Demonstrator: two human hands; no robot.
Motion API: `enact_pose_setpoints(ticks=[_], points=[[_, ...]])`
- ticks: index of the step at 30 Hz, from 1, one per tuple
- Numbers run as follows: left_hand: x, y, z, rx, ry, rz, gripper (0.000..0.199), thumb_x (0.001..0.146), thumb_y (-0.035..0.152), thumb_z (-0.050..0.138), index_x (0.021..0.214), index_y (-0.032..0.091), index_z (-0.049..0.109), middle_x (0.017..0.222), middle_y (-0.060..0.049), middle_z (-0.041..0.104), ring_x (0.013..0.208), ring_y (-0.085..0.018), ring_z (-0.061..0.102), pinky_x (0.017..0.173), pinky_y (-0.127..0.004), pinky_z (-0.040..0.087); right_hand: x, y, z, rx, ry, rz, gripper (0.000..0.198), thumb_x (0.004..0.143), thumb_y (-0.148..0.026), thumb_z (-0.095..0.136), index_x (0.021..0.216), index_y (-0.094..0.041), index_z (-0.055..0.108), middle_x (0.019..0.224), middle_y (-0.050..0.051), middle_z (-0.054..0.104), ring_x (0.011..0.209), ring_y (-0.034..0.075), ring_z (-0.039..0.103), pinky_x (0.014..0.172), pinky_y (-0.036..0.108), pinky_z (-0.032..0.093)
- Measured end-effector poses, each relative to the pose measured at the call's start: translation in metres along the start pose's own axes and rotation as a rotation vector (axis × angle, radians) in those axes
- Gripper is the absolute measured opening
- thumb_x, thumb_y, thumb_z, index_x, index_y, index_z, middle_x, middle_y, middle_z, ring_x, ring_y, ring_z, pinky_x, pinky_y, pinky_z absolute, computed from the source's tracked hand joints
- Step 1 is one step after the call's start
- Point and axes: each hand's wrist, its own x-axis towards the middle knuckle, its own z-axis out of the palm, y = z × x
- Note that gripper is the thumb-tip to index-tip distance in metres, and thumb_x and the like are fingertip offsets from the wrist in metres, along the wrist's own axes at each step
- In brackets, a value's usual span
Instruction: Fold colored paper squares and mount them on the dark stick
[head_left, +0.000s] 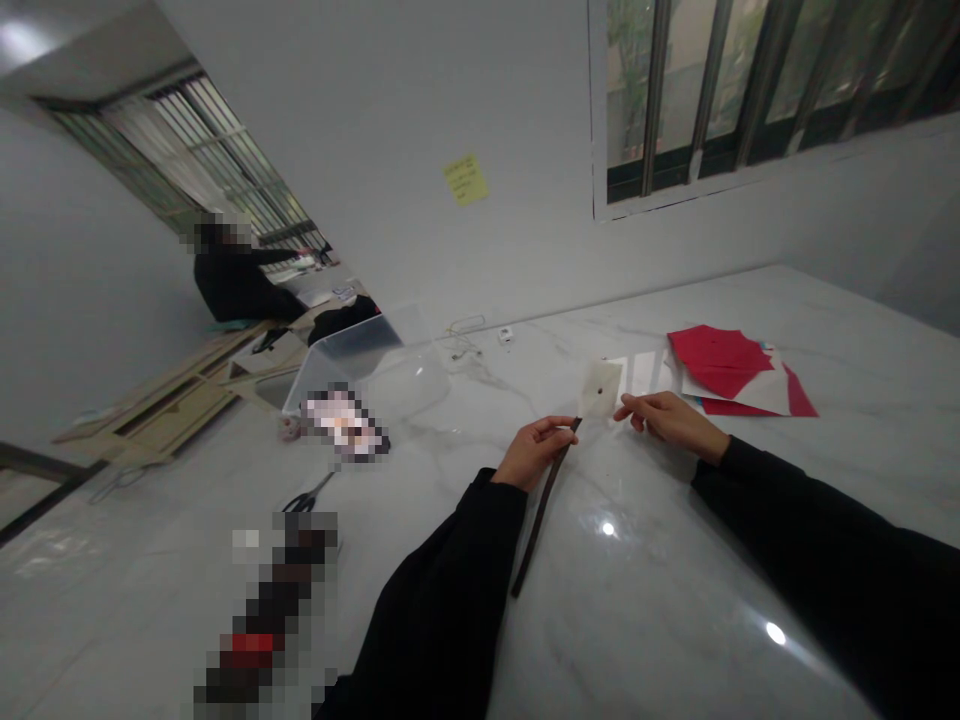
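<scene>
My left hand point(536, 450) is closed, pinching a thin dark brown strip point(541, 510) near its upper end. The rest of that strip slants down toward me across the marble-patterned tabletop. Just beyond the fingertips is a small cream-white piece point(598, 378) with a dark dot in its middle; whether it touches the left fingers I cannot tell. At its right edge my right hand point(664, 420) has its fingers curled together, and what they hold, if anything, is too small to make out. Behind the right hand lie red and white sheets point(720, 355) in a loose stack.
A clear plastic box point(345, 345) stands at the left, with a blurred-out item point(345, 422) in front. Scissors point(307, 500) lie nearer me, above a pixelated dark object point(270, 620). A white plug point(505, 335) sits by the wall. Another person point(240, 275) sits far left.
</scene>
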Motion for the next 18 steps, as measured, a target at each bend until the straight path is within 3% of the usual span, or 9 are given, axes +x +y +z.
enact_pose_setpoints(ticks=[3,6,8,10,12,14,18], points=[[0.0,0.0,0.0,0.007,-0.006,0.006,0.045,0.064,0.036,0.084,0.102,0.014,0.071,0.079,-0.004,0.069,0.071,-0.011,0.059,0.071,-0.024,0.04,-0.001,0.001,0.0,0.007,0.125,-0.002,0.058,0.088,-0.063,0.047,0.116,-0.016,0.067,0.069,0.002,0.064,0.051,0.012,0.048,0.046,0.023,0.034],[0.0,0.0,-0.001,0.033,-0.005,-0.005,0.048,0.064,0.038,0.084,0.103,0.014,0.07,0.079,-0.004,0.07,0.068,-0.01,0.059,0.069,-0.024,0.04,-0.004,-0.003,0.001,0.088,0.224,-0.023,0.074,0.088,-0.062,0.049,0.146,-0.017,0.04,0.074,0.002,0.066,0.054,0.014,0.052,0.047,0.024,0.038],[0.0,0.0,-0.001,0.053,-0.007,-0.01,0.049,0.064,0.039,0.084,0.104,0.014,0.07,0.08,-0.005,0.07,0.066,-0.01,0.058,0.066,-0.023,0.04,-0.005,-0.006,0.0,0.097,0.25,-0.056,0.079,0.088,-0.062,0.05,0.152,-0.02,0.028,0.077,0.002,0.066,0.055,0.014,0.053,0.049,0.025,0.04],[0.001,0.0,-0.001,0.058,-0.008,-0.006,0.049,0.064,0.039,0.084,0.104,0.014,0.07,0.079,-0.004,0.069,0.065,-0.01,0.058,0.065,-0.023,0.039,-0.005,-0.008,-0.002,0.02,0.22,-0.063,0.069,0.089,-0.063,0.048,0.144,-0.021,0.045,0.075,0.002,0.066,0.054,0.014,0.052,0.05,0.025,0.039],[0.001,0.0,-0.001,0.051,-0.004,-0.003,0.049,0.064,0.039,0.084,0.104,0.014,0.07,0.079,-0.004,0.069,0.066,-0.01,0.058,0.065,-0.023,0.039,-0.004,-0.007,-0.004,-0.094,0.166,-0.039,0.058,0.09,-0.064,0.044,0.119,-0.019,0.068,0.07,0.002,0.065,0.054,0.013,0.052,0.051,0.025,0.037],[0.001,-0.001,-0.001,0.046,-0.003,-0.002,0.048,0.065,0.039,0.084,0.104,0.014,0.07,0.08,-0.004,0.069,0.067,-0.01,0.058,0.065,-0.023,0.039,-0.002,-0.004,-0.005,-0.151,0.147,-0.023,0.057,0.09,-0.065,0.043,0.103,-0.018,0.073,0.068,0.003,0.066,0.055,0.014,0.053,0.052,0.025,0.037],[0.003,-0.002,-0.002,0.06,-0.018,-0.003,0.048,0.065,0.039,0.083,0.105,0.015,0.07,0.08,-0.004,0.069,0.067,-0.01,0.058,0.065,-0.023,0.039,0.001,0.004,-0.004,-0.061,0.251,-0.029,0.066,0.088,-0.065,0.046,0.132,-0.017,0.057,0.07,0.003,0.068,0.057,0.016,0.056,0.053,0.026,0.04]])
